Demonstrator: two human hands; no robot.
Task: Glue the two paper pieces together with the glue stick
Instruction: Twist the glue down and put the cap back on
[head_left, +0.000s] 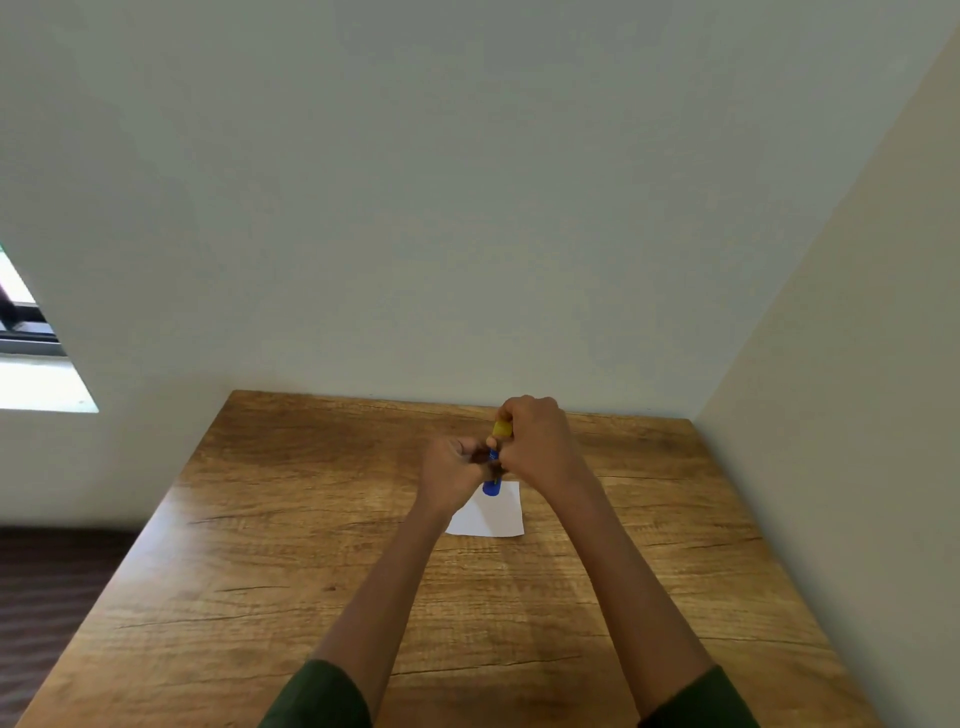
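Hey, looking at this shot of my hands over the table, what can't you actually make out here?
- Glue stick, head view: its middle is hidden by the left hand and right hand; too small to tell whether it is capped.
- Paper, head view: its far edge is covered by the hands; whether there are two sheets is unclear.

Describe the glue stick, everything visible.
The glue stick is a small blue tube with a yellow end, plastic by the look. It is held roughly upright above the white paper, yellow end up. The right hand wraps the yellow end; the left hand grips the blue body. The fingers hide its middle, so open or capped is unclear.
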